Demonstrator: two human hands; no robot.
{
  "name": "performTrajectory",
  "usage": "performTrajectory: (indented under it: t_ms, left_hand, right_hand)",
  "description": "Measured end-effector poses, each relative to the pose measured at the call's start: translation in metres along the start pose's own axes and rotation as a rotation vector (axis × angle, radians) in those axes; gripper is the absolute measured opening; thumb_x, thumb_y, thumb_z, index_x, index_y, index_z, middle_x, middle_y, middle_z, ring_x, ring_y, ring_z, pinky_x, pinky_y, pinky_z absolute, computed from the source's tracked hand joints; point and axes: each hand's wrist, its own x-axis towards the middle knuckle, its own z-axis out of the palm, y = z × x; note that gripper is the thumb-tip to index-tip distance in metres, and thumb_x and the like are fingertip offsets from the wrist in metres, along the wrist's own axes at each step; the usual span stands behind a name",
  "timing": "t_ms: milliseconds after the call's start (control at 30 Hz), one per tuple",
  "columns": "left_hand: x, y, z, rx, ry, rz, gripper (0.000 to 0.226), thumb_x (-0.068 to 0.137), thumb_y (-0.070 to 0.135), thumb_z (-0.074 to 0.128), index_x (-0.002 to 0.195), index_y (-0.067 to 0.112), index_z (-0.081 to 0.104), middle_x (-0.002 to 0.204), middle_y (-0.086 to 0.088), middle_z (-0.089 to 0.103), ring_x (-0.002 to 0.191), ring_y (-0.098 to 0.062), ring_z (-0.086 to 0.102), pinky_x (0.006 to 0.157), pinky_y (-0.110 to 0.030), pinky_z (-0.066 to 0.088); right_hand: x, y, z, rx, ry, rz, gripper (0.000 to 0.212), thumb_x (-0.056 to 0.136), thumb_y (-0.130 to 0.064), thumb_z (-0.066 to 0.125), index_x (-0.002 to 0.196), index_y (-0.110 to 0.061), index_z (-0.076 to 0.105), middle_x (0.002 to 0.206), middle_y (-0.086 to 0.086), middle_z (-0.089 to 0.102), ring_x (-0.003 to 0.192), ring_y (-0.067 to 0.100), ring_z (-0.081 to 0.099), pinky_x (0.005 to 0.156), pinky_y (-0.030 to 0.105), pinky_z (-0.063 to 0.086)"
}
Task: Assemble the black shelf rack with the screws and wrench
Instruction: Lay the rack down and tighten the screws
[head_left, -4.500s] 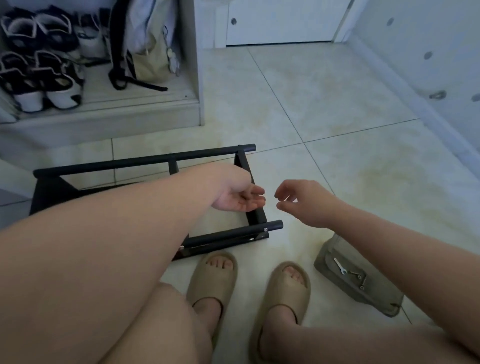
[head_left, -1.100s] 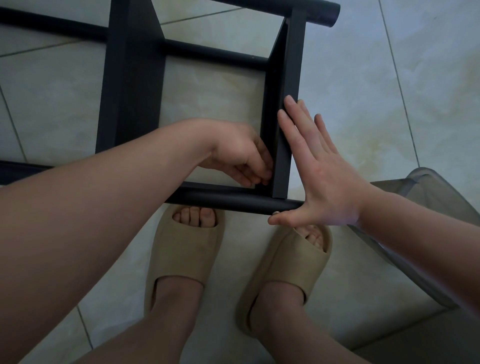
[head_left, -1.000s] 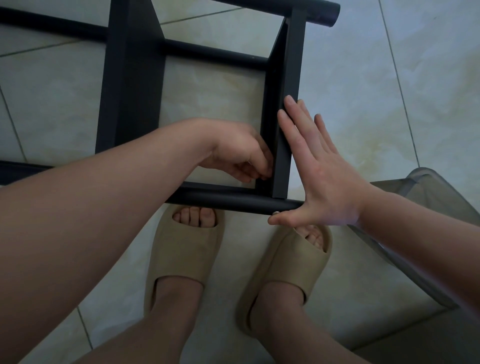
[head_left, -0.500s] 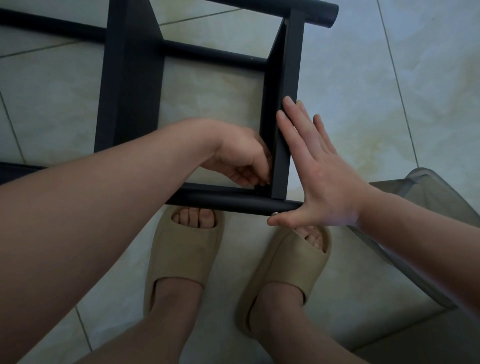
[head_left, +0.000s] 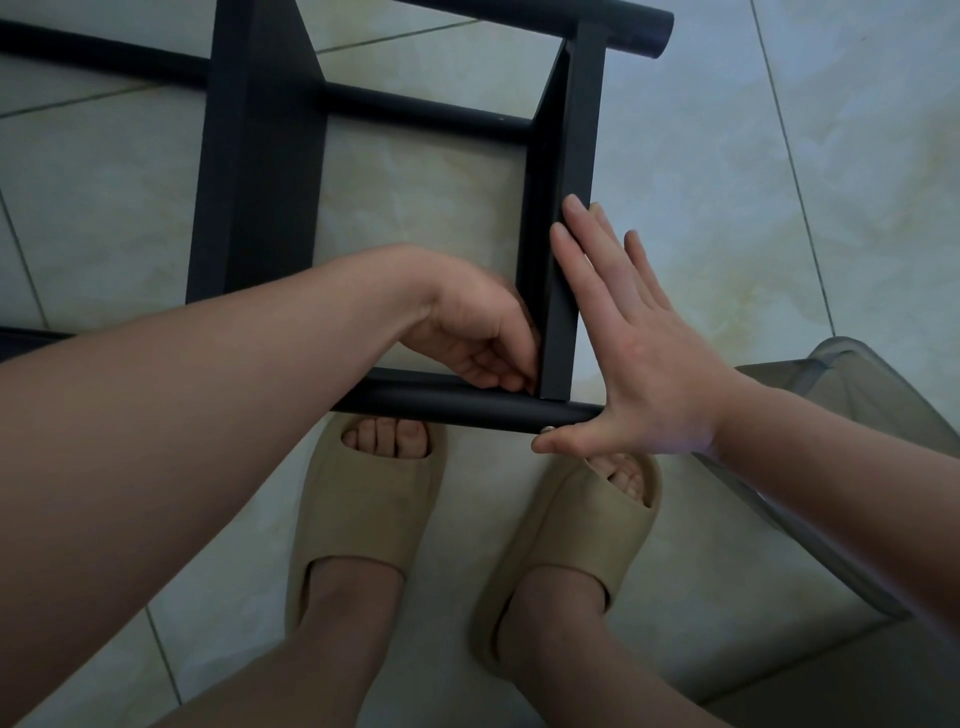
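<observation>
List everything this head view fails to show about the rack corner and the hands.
1. What the left hand works at inside the rack corner: hidden by its own curled fingers and the side bar.
2. Silver screw head on the front tube: tiny, partly under the right hand thumb.
3. Grey container: cut by the right edge, crossed by the forearm; contents unseen.
4. Rack's left side: cut off by the frame edge and the left forearm.

One black shelf rack lies on the floor, showing three round tubes and two flat bars. There are two hands, the left hand and the right hand, two beige slide sandals, one silver screw head and one grey translucent container.
</observation>
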Motion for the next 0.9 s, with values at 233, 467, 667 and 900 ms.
performTrajectory:
  t_ms: [233,467,667,900]
  left_hand:
    - [0.0031,0.0028,-0.0044,0.011,-0.050,-0.061,0.015,0.091,0.002,0.060,0.086,0.009,0.072,0.077,-0.002,0.071,0.066,-0.009,0.063,0.070,-0.021,0.048]
    - [0.0047,0.0023,-0.0043,0.035,-0.070,-0.096,0.013,0.090,0.004,0.061,0.087,0.011,0.071,0.076,-0.001,0.069,0.065,-0.009,0.059,0.065,-0.019,0.050]
    - [0.0070,0.0030,-0.0047,0.034,-0.068,-0.098,0.013,0.092,0.006,0.062,0.084,0.012,0.070,0.073,-0.001,0.068,0.061,-0.008,0.060,0.063,-0.019,0.051]
    - [0.0089,0.0047,-0.0066,0.009,-0.072,-0.063,0.018,0.091,-0.005,0.059,0.088,0.008,0.070,0.076,-0.004,0.070,0.068,-0.010,0.065,0.068,-0.021,0.056]
  right_hand:
    - [-0.0002,0.0003,0.0002,-0.018,0.003,-0.001,0.141,0.066,-0.084,0.066,0.161,-0.006,-0.004,0.169,0.012,-0.011,0.156,0.027,-0.016,0.126,0.051,-0.006]
    - [0.0000,0.0006,0.0002,-0.020,0.003,-0.004,0.141,0.067,-0.084,0.065,0.161,-0.006,-0.004,0.170,0.012,-0.011,0.156,0.027,-0.016,0.126,0.051,-0.006]
    - [-0.0004,0.0002,0.0000,-0.055,0.011,-0.003,0.141,0.067,-0.085,0.063,0.161,-0.005,-0.003,0.169,0.013,-0.009,0.156,0.027,-0.016,0.125,0.048,-0.011]
    - [-0.0005,0.0001,-0.0006,-0.093,0.003,-0.016,0.140,0.070,-0.087,0.060,0.160,-0.001,-0.004,0.169,0.017,-0.012,0.155,0.029,-0.017,0.125,0.050,-0.011]
